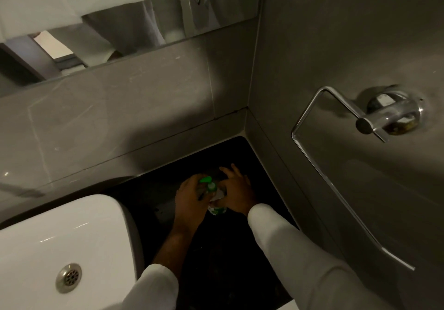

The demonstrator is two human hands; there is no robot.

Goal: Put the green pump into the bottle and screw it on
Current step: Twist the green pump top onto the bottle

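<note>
A small clear bottle (pixel 218 210) with a green-and-white label stands on the black counter (pixel 216 249) near the back corner. The green pump (pixel 208 183) sits at the bottle's top, its head pointing left. My left hand (pixel 189 198) is closed around the pump and the bottle's neck from the left. My right hand (pixel 236 193) grips the bottle's body from the right, with two fingers raised. Most of the bottle is hidden between my hands.
A white sink (pixel 64 245) with a metal drain (pixel 69 278) lies to the left of the counter. Grey tiled walls close the corner at the back and right. A chrome towel ring (pixel 355 165) juts from the right wall. A mirror (pixel 125 21) hangs above.
</note>
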